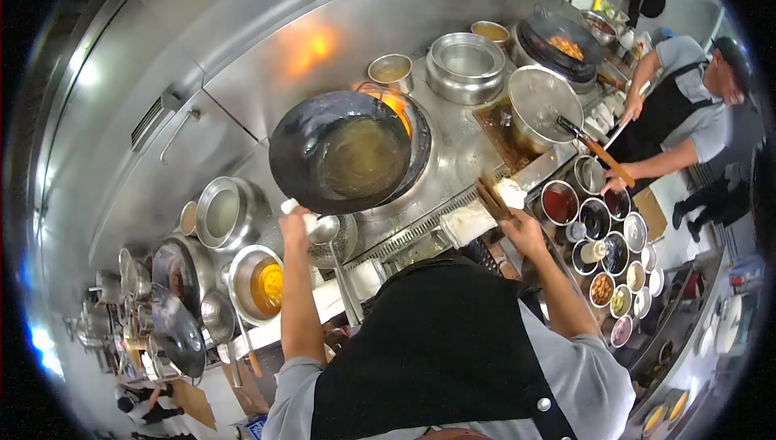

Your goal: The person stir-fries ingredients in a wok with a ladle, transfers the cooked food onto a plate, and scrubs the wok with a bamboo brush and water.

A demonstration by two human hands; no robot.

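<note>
My left hand (296,228) is closed around a folded white cloth (310,218) at the near rim of a large black wok (295,137). The wok tilts over a burner, with flame (396,108) showing at its far right side. Cloudy liquid (364,157) lies in it. A metal ladle (325,231) rests just right of my left hand, above a perforated strainer (343,250). My right hand (524,234) grips a brown bamboo wok brush (493,200), its strips pointing up and left. White cloths (467,223) lie beside that hand on the stove's front edge.
A bowl of orange oil (267,282) stands left, near another wok (178,331). On the right are a large strainer pan (543,104), a wooden-handled ladle (602,153) and several sauce and ingredient pots (559,201). A co-worker (671,108) stands at a second wok (566,40).
</note>
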